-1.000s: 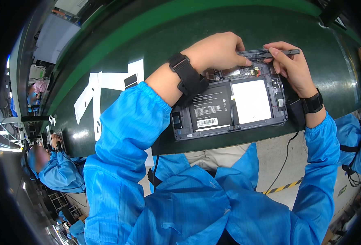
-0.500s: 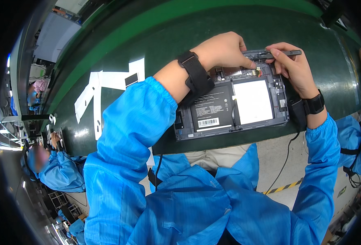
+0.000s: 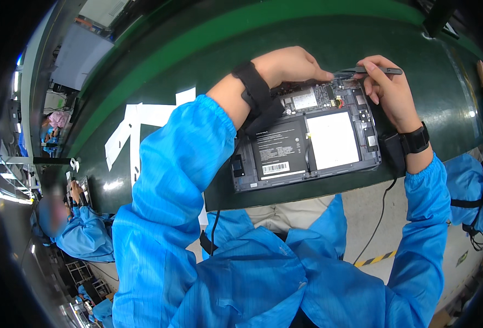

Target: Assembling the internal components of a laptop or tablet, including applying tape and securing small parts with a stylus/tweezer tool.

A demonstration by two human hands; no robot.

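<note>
An opened laptop or tablet body [image 3: 371, 158] lies near the table's front edge, its insides facing up. A black battery [image 3: 280, 146] with a white label and a white panel [image 3: 334, 141] fill its near half. Along its far side runs a circuit board [image 3: 323, 94] with a silver plate and thin coloured wires. My left hand [image 3: 296, 64] bends over the board's far edge, fingers curled; what its fingertips pinch is hidden. In my right hand [image 3: 386, 90] are dark tweezers [image 3: 386, 71], their tips pointing left at the board's far right, near my left fingertips.
White paper strips [image 3: 134, 136] with small dark pieces lie on the green table [image 3: 219, 60] at the left. Black cables [image 3: 383, 205] hang from my wrist straps. Co-workers in blue sit at the left [image 3: 83, 235] and right [image 3: 474, 186].
My left hand has shifted off the middle of the board toward its far edge, so the silver plate shows. The tweezers stay in my right hand, almost in place.
</note>
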